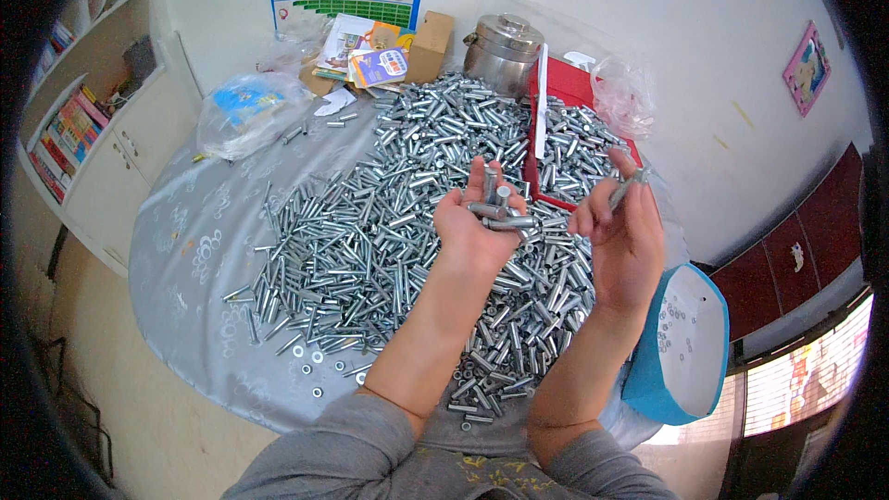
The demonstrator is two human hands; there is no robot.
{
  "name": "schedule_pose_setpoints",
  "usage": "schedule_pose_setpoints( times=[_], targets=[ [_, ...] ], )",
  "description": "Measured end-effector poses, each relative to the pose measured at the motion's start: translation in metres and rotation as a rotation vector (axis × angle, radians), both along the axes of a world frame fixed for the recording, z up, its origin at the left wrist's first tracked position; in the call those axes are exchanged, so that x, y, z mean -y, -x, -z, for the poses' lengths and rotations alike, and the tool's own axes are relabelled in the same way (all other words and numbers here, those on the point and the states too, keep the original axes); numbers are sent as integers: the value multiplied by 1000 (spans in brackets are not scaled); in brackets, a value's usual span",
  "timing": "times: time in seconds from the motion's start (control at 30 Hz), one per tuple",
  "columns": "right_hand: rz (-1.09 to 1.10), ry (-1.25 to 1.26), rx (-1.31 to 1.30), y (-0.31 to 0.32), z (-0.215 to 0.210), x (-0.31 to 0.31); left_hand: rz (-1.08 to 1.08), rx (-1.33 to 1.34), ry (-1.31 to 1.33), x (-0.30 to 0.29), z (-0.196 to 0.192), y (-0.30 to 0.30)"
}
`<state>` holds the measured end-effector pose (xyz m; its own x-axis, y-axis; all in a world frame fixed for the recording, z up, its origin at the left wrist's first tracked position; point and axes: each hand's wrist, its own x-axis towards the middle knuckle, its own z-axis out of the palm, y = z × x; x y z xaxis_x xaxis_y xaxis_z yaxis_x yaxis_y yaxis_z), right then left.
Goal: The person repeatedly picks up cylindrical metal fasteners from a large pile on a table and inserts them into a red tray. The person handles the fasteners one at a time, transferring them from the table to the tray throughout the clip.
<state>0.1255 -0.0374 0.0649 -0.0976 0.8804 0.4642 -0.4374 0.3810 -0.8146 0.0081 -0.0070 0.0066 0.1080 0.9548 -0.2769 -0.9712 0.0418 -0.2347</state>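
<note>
A big heap of shiny metal tubes and rods [352,231] covers much of the round table. Above it my left hand [472,227] is palm up, cupped round several short metal tubes [501,213], some lying across the fingers and one standing on end. To its right my right hand [626,255] is raised over the heap, fingers bent upward. A slim metal rod [627,187] is pinched among its fingertips; its exact shape is partly hidden. The two hands are apart.
Loose washers [318,357] lie near the front edge on the grey tablecloth [185,250]. A blue-rimmed white bin [694,352] with small rings stands at right. Behind are a steel pot [503,51], a red box [567,83], booklets [378,65] and a plastic bag [250,111].
</note>
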Motion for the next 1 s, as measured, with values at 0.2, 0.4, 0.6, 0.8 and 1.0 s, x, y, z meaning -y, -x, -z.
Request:
schedule_pose_setpoints(
  times=[0.2, 0.4, 0.6, 0.8, 1.0],
  targets=[
    [199, 141, 106, -6, 21, 2, -38, 36, -20, -8, 7, 8],
    [354, 14, 198, -8, 18, -12, -77, 39, -73, -11, 12, 22],
    [323, 58, 215, -22, 25, -21, -150, 8, -42, -11, 10, 28],
    [389, -25, 245, -20, 26, -22, -171, -29, -52, -12, 11, 31],
    [481, -77, 187, -8, 16, -15, -162, -19, -61, -7, 6, 30]
  ],
)
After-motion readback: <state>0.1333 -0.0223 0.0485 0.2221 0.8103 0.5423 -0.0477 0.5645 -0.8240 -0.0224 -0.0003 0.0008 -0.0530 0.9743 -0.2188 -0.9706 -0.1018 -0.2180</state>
